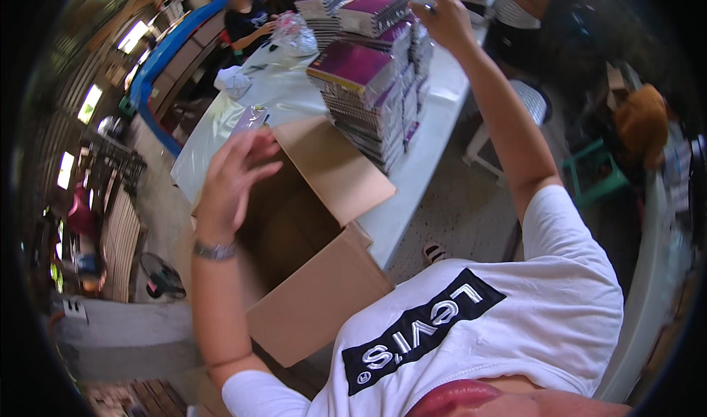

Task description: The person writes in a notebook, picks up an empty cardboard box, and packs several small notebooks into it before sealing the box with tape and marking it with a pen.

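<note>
An open cardboard box (320,292) stands at the near end of the table, its flaps folded outward and its inside in shadow. My left hand (237,177) is over the box's left side, fingers apart and slightly blurred, with nothing in it. Beyond the box rise tall stacks of purple-covered notebooks (357,67), bundled in clear plastic. Beside the far end of these stacks, my right hand (448,20) is raised with its fingers spread and bent, holding nothing that I can see. Whether its fingertips touch a bundle I cannot tell.
The long table (434,141) has a pale, glossy cover. Crumpled clear plastic (294,35) and a white crumpled piece (233,82) lie on it. Two people stand around its far end. A white stool (490,148) and a green stool (595,172) are on the right.
</note>
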`<state>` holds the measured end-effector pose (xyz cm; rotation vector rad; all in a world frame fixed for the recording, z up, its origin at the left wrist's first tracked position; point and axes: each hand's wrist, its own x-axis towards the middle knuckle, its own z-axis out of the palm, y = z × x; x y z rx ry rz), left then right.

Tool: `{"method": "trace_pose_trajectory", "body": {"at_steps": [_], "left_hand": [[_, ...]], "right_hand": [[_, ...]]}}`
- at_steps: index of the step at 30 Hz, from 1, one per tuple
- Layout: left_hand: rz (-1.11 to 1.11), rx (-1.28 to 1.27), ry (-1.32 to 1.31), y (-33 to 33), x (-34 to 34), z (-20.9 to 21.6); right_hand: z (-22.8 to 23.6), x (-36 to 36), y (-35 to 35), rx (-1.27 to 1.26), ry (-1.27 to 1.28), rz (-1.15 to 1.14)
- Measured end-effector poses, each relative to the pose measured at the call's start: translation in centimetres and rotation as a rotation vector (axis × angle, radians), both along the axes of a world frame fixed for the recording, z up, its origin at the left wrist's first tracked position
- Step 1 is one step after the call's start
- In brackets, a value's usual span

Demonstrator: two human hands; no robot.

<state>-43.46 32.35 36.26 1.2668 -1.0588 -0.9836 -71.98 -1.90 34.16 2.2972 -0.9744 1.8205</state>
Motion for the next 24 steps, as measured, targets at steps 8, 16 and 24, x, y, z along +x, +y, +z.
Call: {"method": "trace_pose_trajectory", "body": {"at_steps": [8,16,24], "left_hand": [[0.218,-0.17,0.303,-22.6,-8.4,0.9],[0.327,-0.183,-0.015,-22.4,-7.8,5.0],[0.465,-0.15,0.16,-17.1,-8.1,-1.6]], "right_hand": [[2.1,6.7,-9.2,0.698,0.114,0.49],[2.5,0.9,6.4,0.292,-0.025,0.612],[-7.0,0.0,6.5,0.918,-0.222,0.81]]}}
